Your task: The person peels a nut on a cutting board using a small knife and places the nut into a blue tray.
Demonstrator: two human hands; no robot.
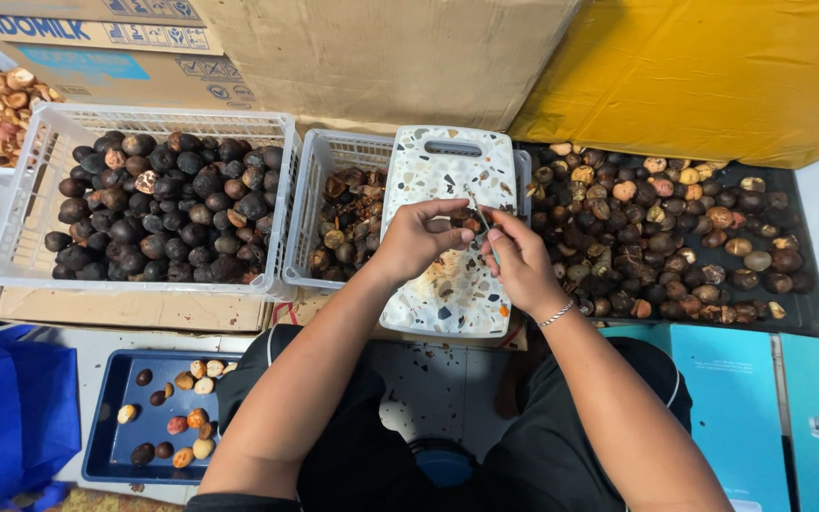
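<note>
Nuts, peeled and pale, about a dozen, lie in the shallow blue plastic tray (pixel 116 436) near left. Farther, the left hand (pixel 416 239) pinches one small dark brown nut (pixel 469 225) steady over the speckled white cutting board (pixel 452 237), while the right hand (pixel 521 263) grips a thin metal blade (pixel 478 210). Two white slatted plastic baskets (pixel 21 237) behind keep whole nuts and shell scraps apart.
</note>
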